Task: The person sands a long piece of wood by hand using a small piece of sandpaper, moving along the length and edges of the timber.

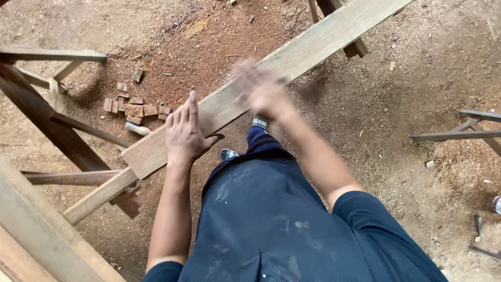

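An open-air carpentry workshop: a long pale wooden plank (292, 62) spans trestles, reddish sawdust-strewn dirt floor (396, 99) beneath it, small brown wood offcuts (136, 108) left of it.

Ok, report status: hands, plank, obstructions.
Left hand open, flat on the plank. Right hand open, blurred over the plank. Small wood blocks on the ground beside it, none on the plank.

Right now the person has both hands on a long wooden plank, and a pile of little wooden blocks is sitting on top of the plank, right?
Not quite. The left hand and the blurred right hand are on the long wooden plank, but the little wooden blocks lie on the sawdust-covered ground beside the plank, not on top of it. The head view shows this.
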